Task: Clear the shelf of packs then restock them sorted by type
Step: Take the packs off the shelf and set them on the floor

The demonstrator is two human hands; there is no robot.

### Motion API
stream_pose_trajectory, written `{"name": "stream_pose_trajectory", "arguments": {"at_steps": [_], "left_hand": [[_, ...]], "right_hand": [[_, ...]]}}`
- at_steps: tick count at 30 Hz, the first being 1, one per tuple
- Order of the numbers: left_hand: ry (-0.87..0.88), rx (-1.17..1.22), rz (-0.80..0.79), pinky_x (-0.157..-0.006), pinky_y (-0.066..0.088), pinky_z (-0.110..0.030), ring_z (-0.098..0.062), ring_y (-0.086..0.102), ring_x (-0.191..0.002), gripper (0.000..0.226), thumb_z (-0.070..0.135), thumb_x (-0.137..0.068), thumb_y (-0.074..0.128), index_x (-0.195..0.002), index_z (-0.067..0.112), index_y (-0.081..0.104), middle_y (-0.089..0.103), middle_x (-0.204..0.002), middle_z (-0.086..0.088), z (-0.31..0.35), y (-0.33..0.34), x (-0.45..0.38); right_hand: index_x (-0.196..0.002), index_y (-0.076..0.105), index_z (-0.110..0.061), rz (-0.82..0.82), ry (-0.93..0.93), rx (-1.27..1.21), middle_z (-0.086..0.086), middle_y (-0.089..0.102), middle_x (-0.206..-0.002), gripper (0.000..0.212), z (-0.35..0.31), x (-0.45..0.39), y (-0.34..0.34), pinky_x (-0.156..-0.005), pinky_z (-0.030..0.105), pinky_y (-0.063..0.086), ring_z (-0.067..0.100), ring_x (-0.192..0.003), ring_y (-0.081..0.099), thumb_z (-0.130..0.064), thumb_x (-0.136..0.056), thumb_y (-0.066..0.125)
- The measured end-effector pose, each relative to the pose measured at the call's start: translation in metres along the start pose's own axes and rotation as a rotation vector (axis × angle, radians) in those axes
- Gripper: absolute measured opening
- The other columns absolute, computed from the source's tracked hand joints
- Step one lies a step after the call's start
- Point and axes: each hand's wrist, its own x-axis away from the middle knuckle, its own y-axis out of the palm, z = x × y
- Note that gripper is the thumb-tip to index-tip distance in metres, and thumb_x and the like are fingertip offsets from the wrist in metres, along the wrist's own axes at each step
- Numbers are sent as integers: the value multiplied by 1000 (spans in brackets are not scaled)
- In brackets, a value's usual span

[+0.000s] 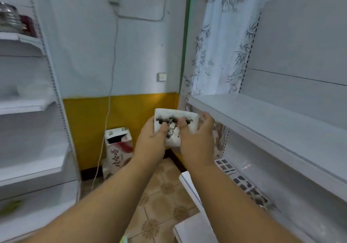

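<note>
1. Both hands hold one pack (175,125) in the air, in front of the left end of the shelf (262,122) on the right-hand unit, just off its front edge and not touching it.
2. The left hand (150,141) grips the pack's left side, thumb across the printed face, the other fingers hidden behind it.
3. The right hand (197,139) grips the right side, thumb on the face and fingers (207,117) curled round the far edge.
4. The pack looks like soft tissue paper in thin plastic wrap: white with dark ink printing. I judge it light and squashy, since the face dimples a little under the thumbs.
5. The wrap is probably slick, so a hold across the two short ends, as now, seems safer than a pinch on one corner. Nothing about it looks fragile; squeezing would only crumple it.
6. That shelf shows no packs, so it appears cleared. Whether this pack is going onto it or coming away cannot be told.
7. The shelf below (244,184) carries a row of small dark-printed packs along its front edge.
8. An opened carton (117,149) stands on the floor (161,195) against the yellow wall, well apart from the hands.
</note>
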Motion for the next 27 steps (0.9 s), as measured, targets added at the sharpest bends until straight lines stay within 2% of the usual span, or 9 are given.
{"name": "stream_pose_trajectory", "arguments": {"at_steps": [2,5,6,8,11,15,18,23,27], "left_hand": [[-31,16,35,-65,52,-15,-4,67,-89,18,24,-101,50,-112,35,58,69,-104,7,-20,-26,26],[-103,-18,47,-72,55,-24,-8,67,-92,20,22,-102,48,-106,39,58,69,-104,7,-51,-71,60],[-127,-48,53,-71,53,-21,-6,67,-92,21,22,-102,48,-104,41,57,69,-103,10,-63,-89,70],[-180,-90,65,-71,50,-18,-5,65,-93,21,22,-102,48,-107,40,58,68,-103,12,-89,-130,90],[-299,-173,65,-80,53,-30,-6,66,-95,20,28,-101,48,-115,35,61,70,-102,11,-143,-202,125],[-493,-335,61,-87,53,-39,-14,65,-96,31,53,-91,46,-103,31,65,70,-102,4,-230,-285,172],[-622,-446,82,-94,50,-44,-17,63,-102,41,67,-79,40,-98,40,65,65,-111,0,-292,-319,206],[-838,-459,94,-76,45,-33,-20,60,-93,27,42,-93,53,-71,33,65,66,-89,4,-409,-335,273],[-1005,-462,80,-57,37,-24,-5,55,-63,21,29,-98,53,-81,26,64,60,-69,11,-522,-334,343]], "right_hand": [[-139,40,-22,-60,-2,35,-11,55,-122,54,12,32,18,-65,4,44,7,-99,59,-43,-94,59],[-139,45,-24,-138,21,129,-1,53,-130,51,37,83,50,-87,33,56,15,-109,59,-48,-95,53],[-142,43,-23,-161,33,165,-1,46,-134,53,43,102,62,-90,33,55,15,-111,56,-47,-96,52],[-147,40,-21,-222,64,194,-1,39,-134,54,55,143,88,-82,12,48,11,-110,52,-42,-98,51],[-143,45,-22,-320,122,251,-2,42,-126,48,78,209,138,-65,-3,38,4,-100,48,-37,-98,52],[-120,60,-25,-424,256,276,-8,53,-108,32,124,296,204,-82,20,52,3,-95,56,-42,-93,56],[-113,59,-31,-479,371,293,-9,63,-104,35,172,344,236,-80,30,55,6,-95,62,-53,-86,57],[-107,61,-30,-639,533,349,-9,66,-100,17,288,421,253,-73,26,51,5,-87,63,-39,-92,62],[-113,61,-27,-800,647,459,-8,66,-105,19,405,496,254,-79,27,50,9,-94,63,-33,-94,60]]}}
